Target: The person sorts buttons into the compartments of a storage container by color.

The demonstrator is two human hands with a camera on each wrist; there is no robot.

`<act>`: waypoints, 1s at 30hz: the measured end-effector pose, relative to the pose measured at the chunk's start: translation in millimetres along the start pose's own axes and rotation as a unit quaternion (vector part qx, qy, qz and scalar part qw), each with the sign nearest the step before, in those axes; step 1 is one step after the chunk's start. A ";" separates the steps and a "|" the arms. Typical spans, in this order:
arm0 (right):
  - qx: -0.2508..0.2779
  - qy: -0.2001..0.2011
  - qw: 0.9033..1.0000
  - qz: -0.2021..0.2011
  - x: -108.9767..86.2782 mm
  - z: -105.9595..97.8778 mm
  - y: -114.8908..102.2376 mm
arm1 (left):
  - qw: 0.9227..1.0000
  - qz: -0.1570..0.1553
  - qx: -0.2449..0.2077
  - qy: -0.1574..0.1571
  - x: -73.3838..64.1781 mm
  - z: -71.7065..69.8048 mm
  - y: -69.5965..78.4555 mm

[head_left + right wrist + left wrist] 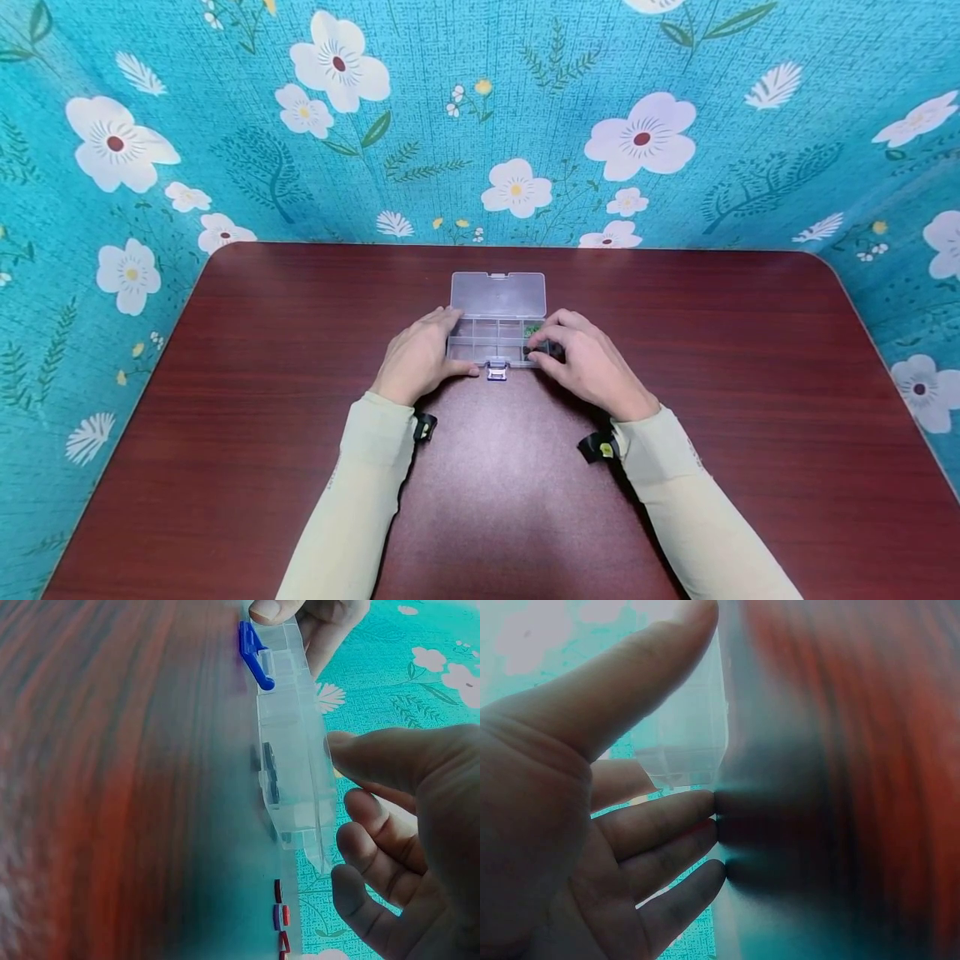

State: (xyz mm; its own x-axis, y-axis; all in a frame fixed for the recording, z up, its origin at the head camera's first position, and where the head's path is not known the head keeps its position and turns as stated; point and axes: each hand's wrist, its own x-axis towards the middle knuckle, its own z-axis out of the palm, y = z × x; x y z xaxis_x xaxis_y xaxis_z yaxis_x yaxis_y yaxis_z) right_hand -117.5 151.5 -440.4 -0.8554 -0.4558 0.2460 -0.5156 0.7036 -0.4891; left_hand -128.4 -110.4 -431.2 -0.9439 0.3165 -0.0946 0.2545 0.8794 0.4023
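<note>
Left hand (422, 357) spread, touching box (487, 328) mid-frame; right hand (592, 362) part-curled at its right end, grip unclear.

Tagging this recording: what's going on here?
A person in pale sleeves is at a dark reddish wood-grain table. The left hand holds the left end of a clear plastic compartment box, its clear rectangular lid open on the far side. The right hand is over the right end, where small green bits and dark pieces lie in compartments; whether it holds anything is hidden. Small flat red and blue pieces sit outside the box, past that end.
</note>
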 end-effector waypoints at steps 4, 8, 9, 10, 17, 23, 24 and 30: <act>0.002 0.002 1.000 -0.002 0.0 -1.8 0.6 | 1.000 -0.002 -0.001 -0.003 -0.2 -0.5 -0.1; 0.005 0.001 1.000 0.001 0.7 -3.9 1.1 | 1.000 -0.001 0.001 -0.005 -0.8 -0.6 -0.8; 0.005 0.001 1.000 0.002 0.7 -4.7 1.1 | 1.000 -0.001 0.002 -0.005 -0.9 -0.7 -0.9; 0.006 0.000 1.000 0.003 0.8 -5.4 1.0 | 1.000 -0.001 0.003 -0.005 -1.0 -0.8 -1.2; 0.019 0.002 1.000 0.012 0.7 -12.2 2.5 | 1.000 0.000 0.005 -0.003 -0.9 -1.4 -1.4; 0.027 0.008 1.000 0.009 -1.1 -16.4 7.9 | 1.000 0.000 0.004 -0.002 0.0 -1.9 0.1; 0.026 0.008 1.000 0.010 -1.4 -17.0 8.8 | 1.000 0.001 0.004 -0.002 0.1 -1.8 0.2; 0.027 -0.005 0.999 0.016 -3.2 -20.9 12.1 | 1.000 0.005 0.003 -0.001 -0.3 -1.1 0.0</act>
State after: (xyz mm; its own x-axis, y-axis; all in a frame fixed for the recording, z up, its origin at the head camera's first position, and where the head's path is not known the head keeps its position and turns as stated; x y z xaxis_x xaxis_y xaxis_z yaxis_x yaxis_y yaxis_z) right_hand -122.0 172.9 -429.6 -0.8705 -0.4392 0.2222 -0.4847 0.6867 -0.5417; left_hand -128.4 -110.9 -430.1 -0.9407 0.3262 -0.0932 0.2652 0.8783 0.3979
